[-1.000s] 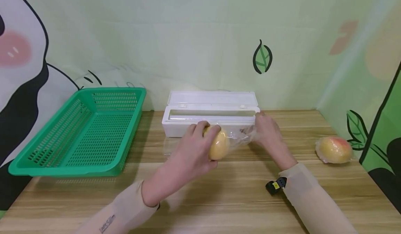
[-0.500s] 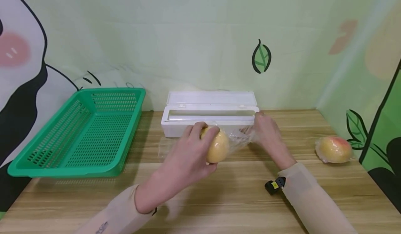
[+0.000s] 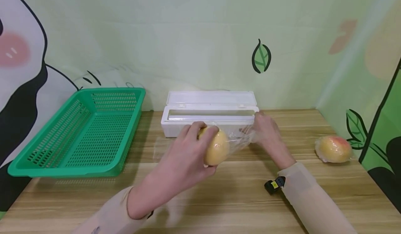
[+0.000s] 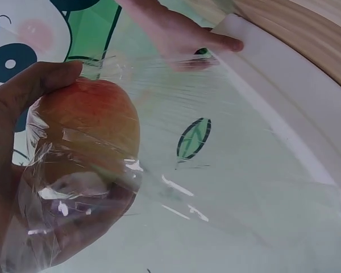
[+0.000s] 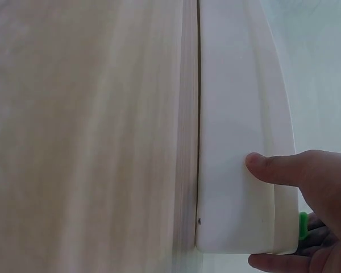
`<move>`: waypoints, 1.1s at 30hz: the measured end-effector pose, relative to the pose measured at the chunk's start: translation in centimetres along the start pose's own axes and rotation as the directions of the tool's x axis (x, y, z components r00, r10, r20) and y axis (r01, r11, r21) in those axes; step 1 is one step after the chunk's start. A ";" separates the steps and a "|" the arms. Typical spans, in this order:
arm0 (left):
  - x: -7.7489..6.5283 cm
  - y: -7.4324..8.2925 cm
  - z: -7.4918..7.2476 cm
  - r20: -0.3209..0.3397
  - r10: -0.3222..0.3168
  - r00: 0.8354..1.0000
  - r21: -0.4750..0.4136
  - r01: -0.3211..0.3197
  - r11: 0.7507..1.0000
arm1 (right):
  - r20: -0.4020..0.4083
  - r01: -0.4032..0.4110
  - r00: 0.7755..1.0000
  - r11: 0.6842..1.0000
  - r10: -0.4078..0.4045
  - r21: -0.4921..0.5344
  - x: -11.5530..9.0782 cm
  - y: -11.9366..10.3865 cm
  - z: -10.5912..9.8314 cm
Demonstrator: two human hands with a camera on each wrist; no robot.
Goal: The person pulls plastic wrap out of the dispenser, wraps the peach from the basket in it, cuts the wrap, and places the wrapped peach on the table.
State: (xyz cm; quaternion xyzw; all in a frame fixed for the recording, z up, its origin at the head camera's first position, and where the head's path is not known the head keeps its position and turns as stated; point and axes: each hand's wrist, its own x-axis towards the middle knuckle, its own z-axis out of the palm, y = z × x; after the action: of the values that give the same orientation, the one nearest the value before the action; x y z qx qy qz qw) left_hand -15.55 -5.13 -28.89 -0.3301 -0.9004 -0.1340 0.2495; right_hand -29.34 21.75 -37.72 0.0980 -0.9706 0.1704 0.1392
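Note:
My left hand holds a yellow-red fruit, raised in front of a white cling film dispenser. In the left wrist view the thumb lies on the fruit's red top. Clear film covers the fruit and stretches across to the dispenser. My right hand grips the dispenser's right end. The right wrist view shows its thumb on the front wall, other fingers curling past the end beside a small green part. The dispenser's lid stands raised at the back.
A green perforated basket stands on the wooden table at left. Another film-wrapped fruit lies at right. A printed cloth backdrop rises close behind the dispenser.
The left hand has drawn the fruit slightly left and toward the person, and the film between fruit and dispenser looks more stretched. The right hand stays at the dispenser's end.

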 end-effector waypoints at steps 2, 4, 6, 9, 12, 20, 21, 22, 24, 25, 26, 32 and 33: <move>-0.1 0.2 -0.2 -0.004 0.004 1.000 0.002 -0.004 1.000 | -0.002 -0.002 1.000 1.000 0.002 -0.006 0.0 0.0 0.0; -0.3 0.3 -0.5 -0.006 0.007 1.000 0.001 -0.007 1.000 | 0.003 -0.001 1.000 1.000 0.001 0.001 0.0 0.0 0.0; -0.5 0.4 -0.7 -0.011 0.012 1.000 -0.005 -0.012 1.000 | 0.011 0.000 1.000 1.000 0.000 0.014 0.1 0.0 0.1; -0.8 0.6 -1.0 -0.018 0.021 1.000 -0.015 -0.022 1.000 | 0.016 -0.003 1.000 1.000 0.003 0.012 0.1 0.1 0.0; -1.1 0.9 -1.3 -0.022 0.029 0.999 -0.020 -0.030 0.999 | 0.005 0.010 1.000 1.000 -0.010 0.001 0.0 0.1 0.0; -2.1 1.3 -1.2 0.015 0.010 1.000 -0.067 -0.009 0.998 | 0.011 -0.010 1.000 1.000 0.010 -0.001 -0.1 -0.1 0.1; -2.2 1.4 -1.1 0.023 0.007 1.000 -0.075 -0.006 0.997 | 0.013 -0.022 1.000 1.000 0.022 -0.004 -0.2 -0.1 0.1; -2.3 1.4 -0.9 0.032 0.008 0.999 -0.088 -0.005 0.996 | 0.014 -0.030 0.999 1.000 0.030 -0.005 -0.2 -0.1 0.1; -2.5 1.4 -0.4 0.050 0.005 0.999 -0.106 0.000 0.994 | 0.013 -0.039 0.999 0.999 0.039 -0.012 -0.2 -0.2 0.1; -2.6 1.4 -0.2 0.058 0.002 0.998 -0.114 0.005 0.993 | 0.012 -0.045 0.999 0.999 0.045 -0.013 -0.1 -0.2 0.1; -2.8 1.4 0.1 0.066 0.000 0.998 -0.122 0.008 0.992 | 0.010 -0.044 0.999 0.999 0.044 -0.016 -0.1 -0.1 0.1; -3.7 1.2 1.6 0.149 -0.043 0.988 -0.147 0.065 0.987 | 0.013 -0.042 0.999 0.999 0.041 0.016 0.0 0.0 0.3; -3.8 1.2 1.9 0.165 -0.047 0.985 -0.147 0.071 0.987 | 0.012 -0.047 0.999 0.999 0.047 0.020 0.0 0.1 0.3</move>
State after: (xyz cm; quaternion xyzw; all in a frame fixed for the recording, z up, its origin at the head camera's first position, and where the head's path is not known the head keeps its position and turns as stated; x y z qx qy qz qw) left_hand -12.98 -5.48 -32.43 -0.3311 -0.9142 -0.1827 0.1459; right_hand -29.42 21.71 -38.03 0.0776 -0.9716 0.1830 0.1285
